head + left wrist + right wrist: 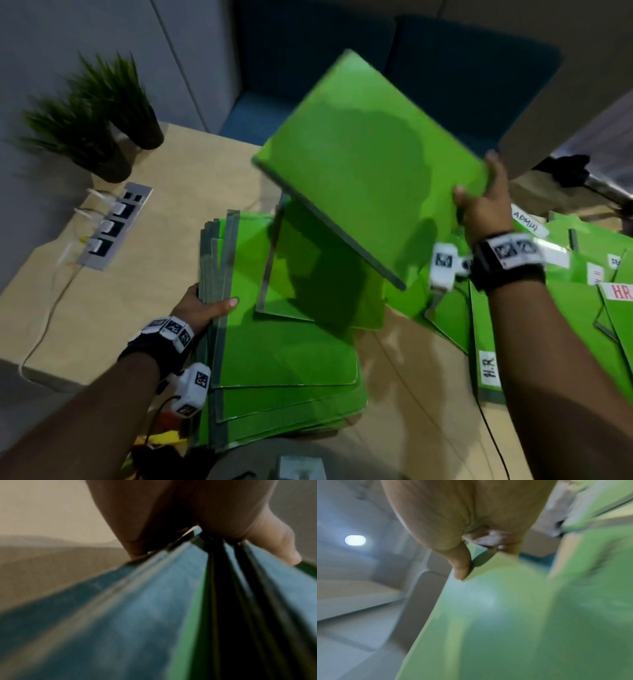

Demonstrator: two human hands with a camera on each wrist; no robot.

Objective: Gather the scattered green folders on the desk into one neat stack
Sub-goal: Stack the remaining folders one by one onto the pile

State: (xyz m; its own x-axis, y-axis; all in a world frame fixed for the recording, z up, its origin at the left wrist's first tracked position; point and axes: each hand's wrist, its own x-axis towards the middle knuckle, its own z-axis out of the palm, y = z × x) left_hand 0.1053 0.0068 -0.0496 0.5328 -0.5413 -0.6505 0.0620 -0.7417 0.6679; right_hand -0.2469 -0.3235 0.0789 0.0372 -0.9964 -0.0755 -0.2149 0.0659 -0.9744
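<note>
Far left on desk (144, 281): two potted plants (99, 113), power strip (113, 229). L hand (202, 308) grip pinches edge of green folder stack (284, 359), thumb on top. One green folder (370, 171) tilted in air above stack, R hand (483, 202) grip pinching its corner. More labelled folders (561, 308) scattered at right.
</note>
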